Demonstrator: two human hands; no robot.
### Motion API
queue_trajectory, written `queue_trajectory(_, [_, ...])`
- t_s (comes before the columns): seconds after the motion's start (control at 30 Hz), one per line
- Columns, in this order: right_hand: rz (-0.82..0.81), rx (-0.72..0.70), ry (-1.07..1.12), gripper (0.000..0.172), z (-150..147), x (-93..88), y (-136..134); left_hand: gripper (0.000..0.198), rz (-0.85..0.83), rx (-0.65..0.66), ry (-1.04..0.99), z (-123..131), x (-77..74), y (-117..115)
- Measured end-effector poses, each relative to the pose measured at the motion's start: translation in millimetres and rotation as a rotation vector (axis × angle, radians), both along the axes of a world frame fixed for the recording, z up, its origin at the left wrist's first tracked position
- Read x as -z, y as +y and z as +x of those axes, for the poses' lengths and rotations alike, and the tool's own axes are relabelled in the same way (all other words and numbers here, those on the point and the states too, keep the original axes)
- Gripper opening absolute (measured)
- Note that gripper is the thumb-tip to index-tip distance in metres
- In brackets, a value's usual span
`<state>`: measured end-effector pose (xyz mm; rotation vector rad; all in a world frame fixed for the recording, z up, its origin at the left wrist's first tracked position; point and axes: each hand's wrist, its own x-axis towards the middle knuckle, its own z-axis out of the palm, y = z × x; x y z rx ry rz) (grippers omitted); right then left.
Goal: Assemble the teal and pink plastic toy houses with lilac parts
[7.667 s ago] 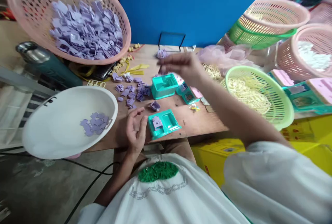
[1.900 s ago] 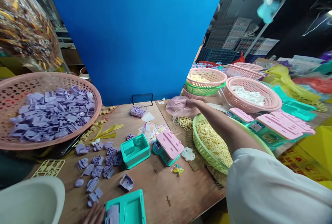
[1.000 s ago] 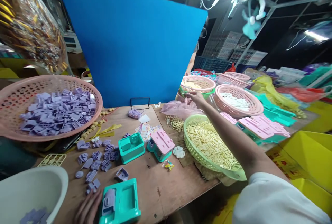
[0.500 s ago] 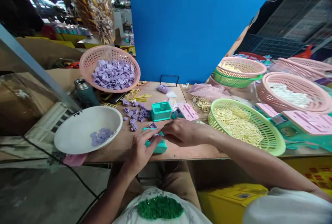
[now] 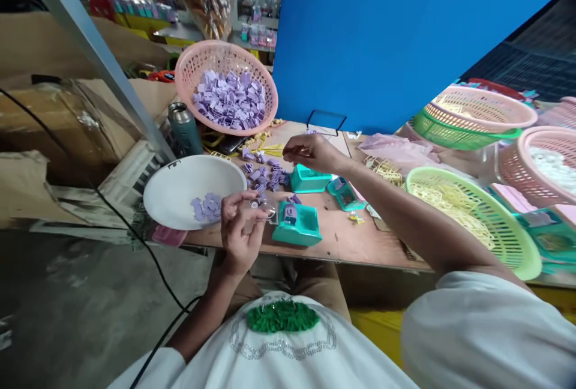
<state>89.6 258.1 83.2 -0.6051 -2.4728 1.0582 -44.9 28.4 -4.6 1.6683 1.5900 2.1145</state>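
My left hand pinches a clear rounded plastic piece with a small white part at its left end. Just right of it, at the table's front, sits a teal plastic box with a purple part set in its left side. Over the back of the table hangs my right hand, its fingers bent and drawn together; whether anything is between them is hidden. Below it lie loose purple parts and a second teal box. A smaller teal box rests to the right.
A white bowl with flat purple pieces stands left. Behind it are a pink basket of purple parts and a dark flask. A green basket of pale yellow pieces stands right. A blue panel rises behind the table.
My hands have parted from the front teal box. The right has gone up and back above the purple parts; the left now holds the clear piece beside the box. The view has swung left.
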Motion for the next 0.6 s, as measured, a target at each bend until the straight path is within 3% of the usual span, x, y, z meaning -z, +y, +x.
queue_trajectory(0.1, [0.035, 0.029, -0.053, 0.025, -1.1, 6.1, -3.5, 0.009, 0.060, -0.121, 0.192, -8.6, 0.5, -3.4])
queue_trajectory(0.27, [0.018, 0.057, -0.041, 0.026, -8.7, 7.3, 9.5, 0.007, 0.114, -0.192, 0.299, -22.3, -0.2, -5.1])
queue_trajectory(0.43, [0.168, 0.139, 0.086, 0.019, -47.9, -2.8, 51.5, 0.012, 0.010, 0.059, 0.130, -16.8, 10.8, -8.6])
queue_trajectory(0.6, [0.443, 0.220, -0.083, 0.028, -128.8, -17.3, 115.6, 0.018, -0.184, 0.107, -0.067, 2.6, 38.9, -6.3])
